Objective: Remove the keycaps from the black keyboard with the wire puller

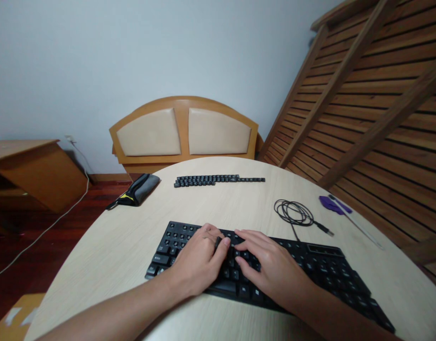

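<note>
A black keyboard [226,287] lies slanted in front of me, its upper left part showing bare key sockets. My left hand [201,258] rests over its middle-left keys. Its thumb and fingers pinch a small black keycap [218,242], partly hidden by the fingers. Close by on the right, my right hand [271,265] hovers over or touches the middle keys, with thumb and fingers apart and nothing visible in them. Loose black keycaps [203,180] stand in rows at the far side of the table.
On the round pale table [97,265] sit a black-and-grey pouch [141,189], a coiled USB cable [294,213], a purple cloth [333,205] and a thin white stick with a dark tip [360,222]. Behind is a padded headboard [182,128]; wooden slats [363,118] lean right.
</note>
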`<state>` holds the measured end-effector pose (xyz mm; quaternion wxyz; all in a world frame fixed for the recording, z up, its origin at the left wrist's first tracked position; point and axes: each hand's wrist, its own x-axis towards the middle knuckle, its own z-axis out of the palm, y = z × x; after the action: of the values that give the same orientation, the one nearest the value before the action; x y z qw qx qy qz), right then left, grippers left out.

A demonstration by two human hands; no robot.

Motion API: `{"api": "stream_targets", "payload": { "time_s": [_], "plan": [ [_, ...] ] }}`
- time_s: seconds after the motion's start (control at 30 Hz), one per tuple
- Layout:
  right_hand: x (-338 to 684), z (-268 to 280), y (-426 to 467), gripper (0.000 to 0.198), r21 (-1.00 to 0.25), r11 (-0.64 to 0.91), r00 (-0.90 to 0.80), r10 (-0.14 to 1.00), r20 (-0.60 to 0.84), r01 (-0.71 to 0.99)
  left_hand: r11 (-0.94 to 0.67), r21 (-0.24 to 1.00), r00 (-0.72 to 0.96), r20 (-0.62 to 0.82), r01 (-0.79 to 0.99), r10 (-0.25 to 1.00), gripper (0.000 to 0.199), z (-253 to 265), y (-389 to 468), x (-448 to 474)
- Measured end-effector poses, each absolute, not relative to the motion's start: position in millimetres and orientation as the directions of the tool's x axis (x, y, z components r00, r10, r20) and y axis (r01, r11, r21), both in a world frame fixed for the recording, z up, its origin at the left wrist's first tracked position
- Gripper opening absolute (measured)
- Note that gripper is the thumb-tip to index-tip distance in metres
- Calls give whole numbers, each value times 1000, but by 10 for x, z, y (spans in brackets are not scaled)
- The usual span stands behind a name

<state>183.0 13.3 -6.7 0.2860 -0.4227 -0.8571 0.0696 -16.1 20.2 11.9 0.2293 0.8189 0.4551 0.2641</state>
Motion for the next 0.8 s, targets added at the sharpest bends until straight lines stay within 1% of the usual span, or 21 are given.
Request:
{"api": "stream_targets", "payload": {
  "time_s": [0.07,0.2,0.37,0.8],
  "plan": [
    [1829,-70,134,17,-377,624,-470,773,426,685,-480,614,440,230,626,868,36,109,208,-155],
    [1826,-78,134,17,-415,595,-447,798,404,688,-491,595,426,259,637,867,29,81,222,-139],
    [1824,-85,123,16,-453,575,-432,815,386,681,-489,593,443,235,639,865,32,62,228,-140],
    [1827,-63,129,15,-469,577,-430,815,388,669,-473,647,431,238,598,870,31,133,238,-135]
  ]
}}
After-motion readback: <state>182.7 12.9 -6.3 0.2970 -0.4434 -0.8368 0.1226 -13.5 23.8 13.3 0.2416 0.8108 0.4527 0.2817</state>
